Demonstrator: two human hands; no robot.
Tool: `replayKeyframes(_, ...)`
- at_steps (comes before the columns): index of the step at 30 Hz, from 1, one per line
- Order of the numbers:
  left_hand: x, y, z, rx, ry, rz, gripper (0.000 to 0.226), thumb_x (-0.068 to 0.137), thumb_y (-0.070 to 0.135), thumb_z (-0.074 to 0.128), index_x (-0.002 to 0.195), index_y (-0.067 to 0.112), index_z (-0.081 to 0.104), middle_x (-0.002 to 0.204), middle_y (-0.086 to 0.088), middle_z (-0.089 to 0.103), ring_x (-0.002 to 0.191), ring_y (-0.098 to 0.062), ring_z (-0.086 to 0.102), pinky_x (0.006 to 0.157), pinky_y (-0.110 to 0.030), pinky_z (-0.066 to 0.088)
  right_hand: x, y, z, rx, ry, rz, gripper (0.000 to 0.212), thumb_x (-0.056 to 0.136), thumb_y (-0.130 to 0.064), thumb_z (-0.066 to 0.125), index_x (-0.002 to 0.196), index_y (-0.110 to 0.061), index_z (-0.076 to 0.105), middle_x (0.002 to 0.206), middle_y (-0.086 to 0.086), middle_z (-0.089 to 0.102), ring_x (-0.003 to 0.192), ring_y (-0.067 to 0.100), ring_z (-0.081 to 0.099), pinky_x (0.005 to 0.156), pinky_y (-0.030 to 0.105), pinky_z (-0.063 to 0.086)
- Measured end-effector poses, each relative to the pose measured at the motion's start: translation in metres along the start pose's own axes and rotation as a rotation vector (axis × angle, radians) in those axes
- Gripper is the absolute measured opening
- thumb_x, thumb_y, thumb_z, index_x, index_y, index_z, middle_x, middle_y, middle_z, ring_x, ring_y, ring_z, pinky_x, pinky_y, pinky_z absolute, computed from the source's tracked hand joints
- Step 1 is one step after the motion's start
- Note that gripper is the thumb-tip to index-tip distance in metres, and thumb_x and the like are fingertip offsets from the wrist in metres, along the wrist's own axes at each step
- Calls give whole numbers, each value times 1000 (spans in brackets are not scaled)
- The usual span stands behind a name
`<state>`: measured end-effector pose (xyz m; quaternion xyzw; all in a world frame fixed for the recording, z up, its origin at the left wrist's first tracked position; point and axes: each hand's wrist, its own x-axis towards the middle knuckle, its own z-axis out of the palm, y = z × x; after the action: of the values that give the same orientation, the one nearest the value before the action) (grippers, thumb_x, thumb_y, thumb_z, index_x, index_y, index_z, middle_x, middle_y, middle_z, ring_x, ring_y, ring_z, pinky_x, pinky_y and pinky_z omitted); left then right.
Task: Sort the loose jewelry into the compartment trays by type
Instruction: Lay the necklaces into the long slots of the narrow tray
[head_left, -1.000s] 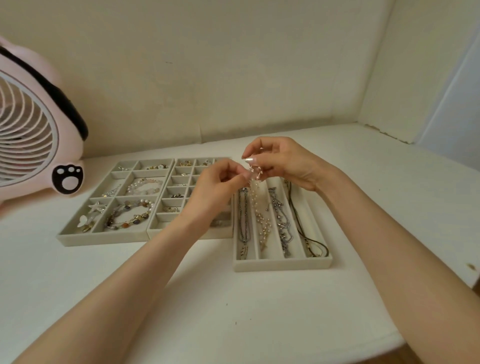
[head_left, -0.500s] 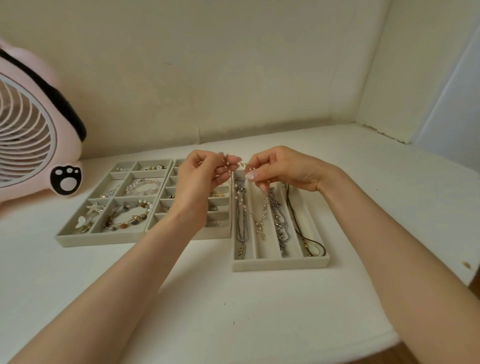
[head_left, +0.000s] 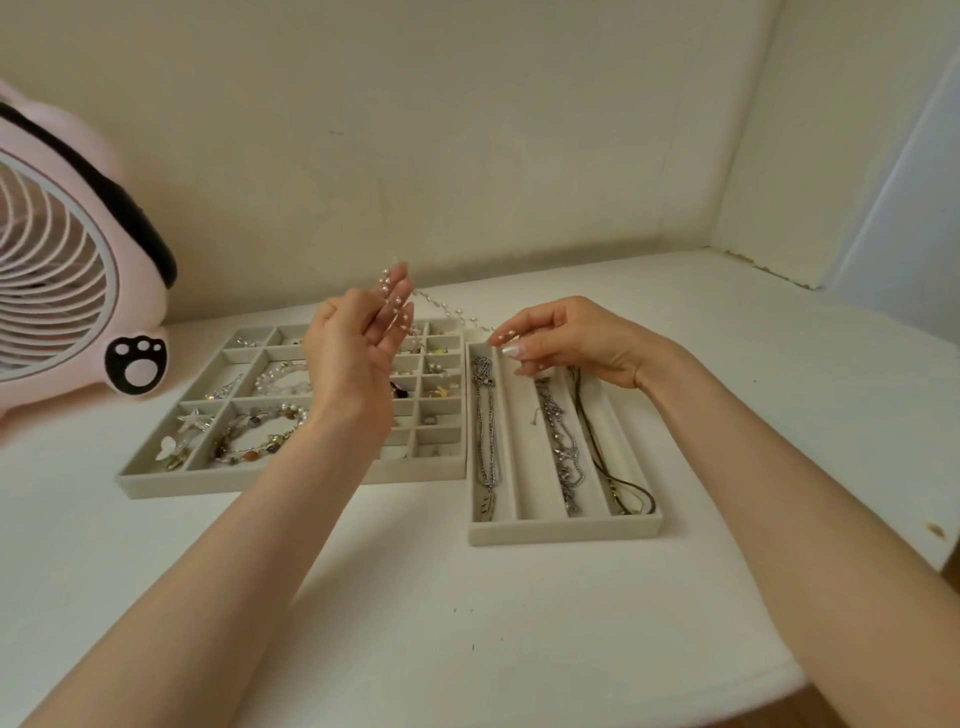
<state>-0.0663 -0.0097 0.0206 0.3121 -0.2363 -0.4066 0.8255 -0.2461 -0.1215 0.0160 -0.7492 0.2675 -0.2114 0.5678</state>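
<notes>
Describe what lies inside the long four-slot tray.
A silver feather chain, a second silver chain and a dark cord lie in separate slots. The right hand hides part of the tray's far end.

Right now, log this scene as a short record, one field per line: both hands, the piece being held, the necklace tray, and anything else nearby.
left hand: raised over the trays, pearl necklace draped across its straight fingers
right hand: pinches the necklace's other end above the necklace tray
tray slots, left to right: feather-pendant chain; nearly bare slot; silver chain; dark cord necklace
bracelet tray: holds beaded bracelets
nearby: pink fan at the left
</notes>
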Motion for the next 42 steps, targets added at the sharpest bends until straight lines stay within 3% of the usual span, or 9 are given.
replayKeyframes(7,0,-1,-1,-45,-8,15,18,87,-9,44,102,-1,40,113,-21,63,96,-21,68,77,-24,53,3,4,-4,103,157,-45,30,77,5,68,101,-13,68,73,1,51,56,7,49,50,17,42)
replayKeyframes(11,-5,1,2,-53,-73,27,23,86,-15,41,80,7,45,108,-19,62,83,-16,67,78,-25,53,6,7,-5,66,335,-48,29,78,11,66,97,-10,69,73,2,53,60,8,50,52,16,44)
replayKeyframes(15,-8,3,1,14,-125,-13,20,86,-6,43,102,6,47,98,-8,66,71,-9,61,71,-23,51,11,16,-7,-63,570,-21,18,77,5,70,87,-10,71,74,1,60,64,9,53,51,14,44)
replayKeyframes(18,-7,2,1,252,-99,-12,9,91,13,55,100,11,55,81,4,64,69,-6,60,72,-23,50,11,18,-10,25,651,12,2,82,-6,70,83,-8,70,75,8,67,55,9,57,50,17,49)
replayKeyframes(23,-11,-4,-1,695,-38,77,10,85,16,66,95,16,68,77,6,68,63,3,62,66,-12,47,4,10,-15,409,489,77,10,89,-5,60,92,1,66,66,9,70,53,11,63,50,18,52)
replayKeyframes(26,-8,-5,-9,905,-16,139,10,83,19,70,93,20,70,82,3,71,78,-7,67,78,-26,54,3,8,-18,564,488,53,8,89,-3,58,86,-1,66,65,8,70,56,11,65,52,18,53)
replayKeyframes(30,2,-3,-17,1267,24,269,3,84,26,68,86,24,67,80,4,69,81,-17,66,77,-44,55,4,10,-22,455,536,38,8,86,-2,61,87,-6,68,61,0,62,54,8,54,51,17,48)
replayKeyframes(36,1,-6,-16,1385,-101,374,10,92,14,52,94,23,49,75,1,63,71,-24,64,67,-49,54,2,9,-23,435,633,-7,13,82,2,64,82,-10,64,68,1,59,55,10,51,50,19,46)
replayKeyframes(42,-1,-10,-13,1824,-332,516,19,97,13,41,103,22,56,97,-1,63,84,-23,58,57,-31,35,0,8,-28,500,710,-21,16,80,4,64,77,-10,57,69,5,62,54,13,55,49,21,47)
